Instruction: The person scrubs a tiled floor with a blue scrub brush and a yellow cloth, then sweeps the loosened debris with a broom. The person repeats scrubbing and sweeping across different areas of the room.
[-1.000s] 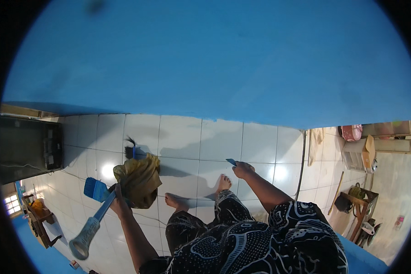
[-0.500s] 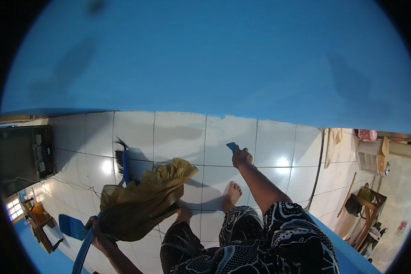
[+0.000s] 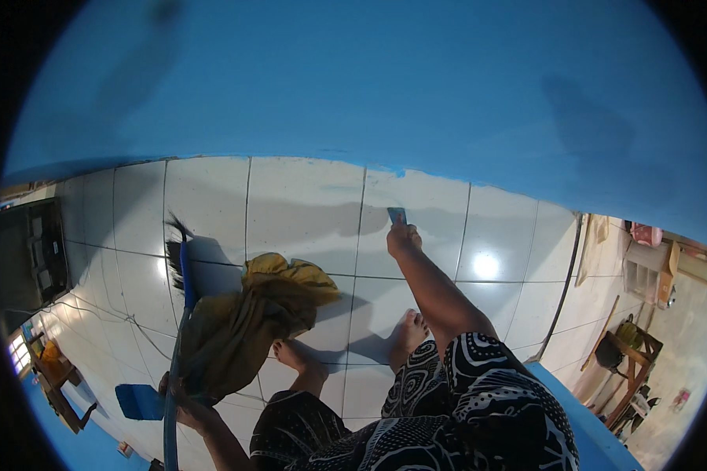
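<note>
- White tiles (image 3: 302, 235) with dark joints floor the room, under the person's bare feet (image 3: 410, 334).
- Nearest lies the black-and-white patterned clothing (image 3: 416, 408), spread over the knees.
- At lower left, the left hand (image 3: 182, 404) is curled around the blue handle of a broom (image 3: 185, 275), its fingers partly hidden.
- Brownish-yellow cloth (image 3: 239, 337) hangs bunched against that hand and handle; a flat blue paddle (image 3: 140, 402) juts out on the other side, and how it is held cannot be told.
- Farther out, the right hand (image 3: 403, 238) is closed on a small blue scraper (image 3: 397, 215), over the tiles near the wall; I cannot tell whether its blade touches them.
- Beyond, the broom's dark bristles point leftward.
- Farthest ahead rises the blue wall (image 3: 353, 78), ragged along its foot.
- Off to the right stands a wooden rack (image 3: 632, 357).
</note>
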`<state>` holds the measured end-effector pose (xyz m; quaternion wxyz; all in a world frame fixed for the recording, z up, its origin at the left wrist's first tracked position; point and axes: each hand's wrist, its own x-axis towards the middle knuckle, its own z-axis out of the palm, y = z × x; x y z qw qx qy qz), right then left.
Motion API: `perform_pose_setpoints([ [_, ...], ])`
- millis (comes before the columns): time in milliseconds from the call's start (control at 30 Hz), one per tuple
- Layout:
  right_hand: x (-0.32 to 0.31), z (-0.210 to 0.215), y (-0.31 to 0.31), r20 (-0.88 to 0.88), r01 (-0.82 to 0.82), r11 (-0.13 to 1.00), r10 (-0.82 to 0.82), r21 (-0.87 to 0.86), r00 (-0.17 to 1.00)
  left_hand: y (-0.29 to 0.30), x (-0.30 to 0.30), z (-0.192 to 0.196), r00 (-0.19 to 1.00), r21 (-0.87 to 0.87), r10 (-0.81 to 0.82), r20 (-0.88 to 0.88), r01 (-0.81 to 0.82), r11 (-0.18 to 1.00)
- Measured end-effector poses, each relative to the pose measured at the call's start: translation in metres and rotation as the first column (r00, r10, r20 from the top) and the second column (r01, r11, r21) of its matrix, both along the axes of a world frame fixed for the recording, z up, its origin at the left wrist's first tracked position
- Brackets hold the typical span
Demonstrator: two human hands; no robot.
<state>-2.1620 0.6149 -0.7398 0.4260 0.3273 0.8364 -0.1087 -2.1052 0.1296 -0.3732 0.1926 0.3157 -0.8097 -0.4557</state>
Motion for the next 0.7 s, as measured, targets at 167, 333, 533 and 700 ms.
perform_pose_setpoints([
  [167, -0.071, 0.047, -0.024, -0.127, -0.205, 0.978, 0.208, 0.037, 0.970, -0.028, 0.013, 0.002, 0.997, -0.026, 0.039, 0.070, -0.038, 0.999],
  [333, -0.092, 0.046, 0.003, -0.070, -0.243, 0.970, 0.244, 0.025, 0.967, -0.022, 0.018, -0.009, 0.999, -0.036, -0.021, 0.035, 0.022, 0.999],
  [533, -0.098, 0.077, -0.022, -0.101, -0.208, 0.977, 0.212, 0.046, 0.972, -0.019, 0.012, -0.002, 0.998, -0.055, 0.042, 0.048, -0.039, 0.998],
  [700, -0.127, 0.083, -0.009, -0.049, -0.410, 0.910, 0.413, 0.062, 0.909, -0.012, 0.010, -0.009, 0.998, -0.005, 0.062, 0.014, -0.062, 0.998],
])
